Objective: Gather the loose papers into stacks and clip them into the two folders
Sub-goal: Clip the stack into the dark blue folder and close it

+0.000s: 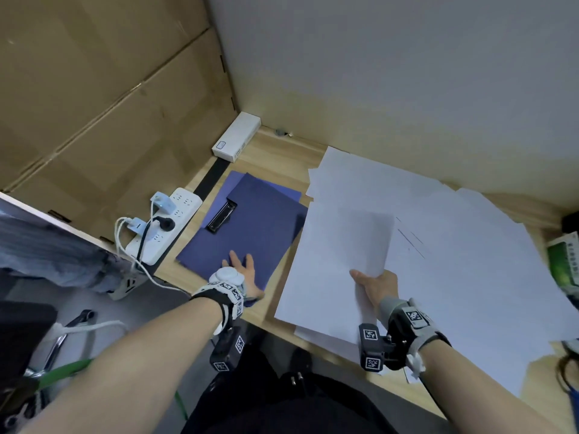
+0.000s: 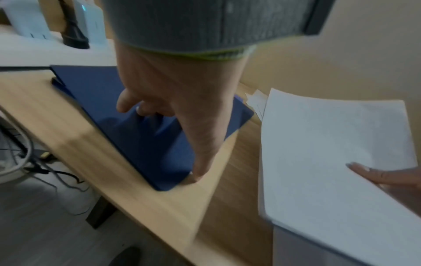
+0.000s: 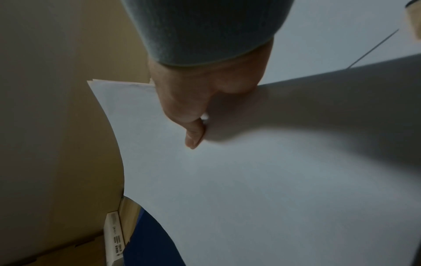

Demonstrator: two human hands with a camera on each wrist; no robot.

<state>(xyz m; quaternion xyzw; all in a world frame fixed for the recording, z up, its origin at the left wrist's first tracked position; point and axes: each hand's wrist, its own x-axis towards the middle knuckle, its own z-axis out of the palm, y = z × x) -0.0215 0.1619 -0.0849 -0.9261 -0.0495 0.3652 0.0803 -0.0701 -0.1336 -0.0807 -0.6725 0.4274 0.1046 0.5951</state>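
Note:
Two dark blue folders (image 1: 257,220) lie overlapping on the left of the wooden desk (image 1: 275,151), and the upper one carries a black clip (image 1: 221,216). My left hand (image 1: 242,270) rests on that folder's near corner (image 2: 141,144) with fingers spread and the thumb at the edge. My right hand (image 1: 374,285) grips a stack of white papers (image 1: 329,261) by its near edge, thumb (image 3: 193,133) on top, the stack raised and curving beside the folders. More loose papers (image 1: 454,233) lie spread over the desk's right side.
A white power strip (image 1: 163,227) with plugs and cables sits left of the folders. A white box (image 1: 236,140) lies in the desk's far corner. Cardboard boxes (image 1: 94,89) wall the left side. A green object (image 1: 564,264) sits at the right edge.

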